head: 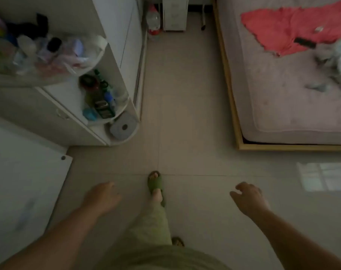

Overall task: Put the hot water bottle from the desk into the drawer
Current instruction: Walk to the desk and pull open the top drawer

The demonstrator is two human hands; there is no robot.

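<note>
My left hand [102, 196] hangs over the tiled floor at the lower left, fingers loosely curled, with nothing in it. My right hand [250, 197] is out at the lower right, fingers apart and empty. No hot water bottle can be made out. A white desk surface [19, 182] fills the left edge. Beyond it stands a white cabinet [64, 114] whose front carries a small handle; whether that front is a drawer is unclear. Both hands are well away from the desk and cabinet.
Rounded corner shelves [115, 115] hold bottles, jars and a paper roll [124, 126]. A bed [292, 94] with a wooden frame and a red cloth [282, 30] fills the right. A large water bottle [153, 20] stands at the far wall. My slippered foot [155, 183] is on the floor.
</note>
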